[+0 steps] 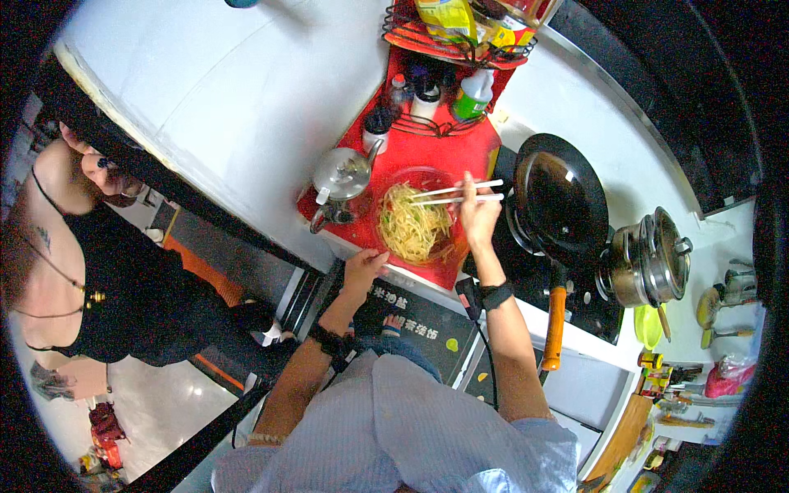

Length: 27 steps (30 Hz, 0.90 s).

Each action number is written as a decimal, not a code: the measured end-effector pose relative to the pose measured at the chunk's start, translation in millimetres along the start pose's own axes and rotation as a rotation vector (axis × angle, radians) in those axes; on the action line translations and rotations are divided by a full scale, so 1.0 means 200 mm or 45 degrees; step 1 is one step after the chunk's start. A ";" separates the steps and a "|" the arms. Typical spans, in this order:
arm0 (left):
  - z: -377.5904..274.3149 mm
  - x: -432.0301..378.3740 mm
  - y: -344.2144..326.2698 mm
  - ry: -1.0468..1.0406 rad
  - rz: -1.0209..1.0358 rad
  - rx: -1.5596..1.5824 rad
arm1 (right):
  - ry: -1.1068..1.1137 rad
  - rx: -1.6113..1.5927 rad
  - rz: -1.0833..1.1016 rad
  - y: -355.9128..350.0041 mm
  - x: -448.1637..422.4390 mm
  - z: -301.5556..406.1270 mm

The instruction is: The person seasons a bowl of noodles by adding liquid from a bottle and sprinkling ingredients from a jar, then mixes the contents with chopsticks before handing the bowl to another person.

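Note:
A pair of white chopsticks is held in my right hand, spread apart, with tips at the upper part of the food. Pale yellow shreds, like shredded potato or noodles with green bits, lie heaped in a clear bowl on the red counter mat. My left hand is at the counter's front edge, fingertips by the bowl's lower left side; whether they grip the rim is unclear. Left of the bowl stands a glass-lidded pot or kettle with a curved handle.
A wok with an orange handle and a lidded steel pot stand on the black stove at right. Behind the bowl, a wire rack holds bottles. Another person is at left, beyond the white wall.

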State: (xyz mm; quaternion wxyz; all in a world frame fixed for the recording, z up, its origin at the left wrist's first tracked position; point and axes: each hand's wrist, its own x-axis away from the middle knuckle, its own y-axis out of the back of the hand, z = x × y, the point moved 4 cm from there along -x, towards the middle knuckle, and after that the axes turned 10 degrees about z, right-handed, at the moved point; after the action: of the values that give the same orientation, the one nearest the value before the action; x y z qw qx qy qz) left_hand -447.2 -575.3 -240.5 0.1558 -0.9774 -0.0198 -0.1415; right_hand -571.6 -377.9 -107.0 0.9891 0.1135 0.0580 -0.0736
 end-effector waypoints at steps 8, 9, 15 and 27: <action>0.05 0.02 0.02 -0.016 0.097 0.257 | -0.013 0.402 0.146 0.21 0.17 0.00; 0.06 0.01 0.03 -0.030 0.126 0.256 | -0.006 0.385 0.114 0.24 0.19 0.03; -0.02 0.06 -0.01 0.141 0.163 0.558 | -0.010 0.170 0.228 0.25 0.35 0.10; 0.07 0.05 -0.19 0.150 0.040 0.581 | 0.088 0.206 -0.059 0.42 0.25 -0.03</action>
State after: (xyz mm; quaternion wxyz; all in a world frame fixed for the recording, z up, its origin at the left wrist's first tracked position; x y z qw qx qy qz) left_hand -436.2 -534.7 -239.0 0.3758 -0.9071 -0.0270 -0.1877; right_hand -510.5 -302.0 -100.4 0.9721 0.1942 0.0887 -0.0969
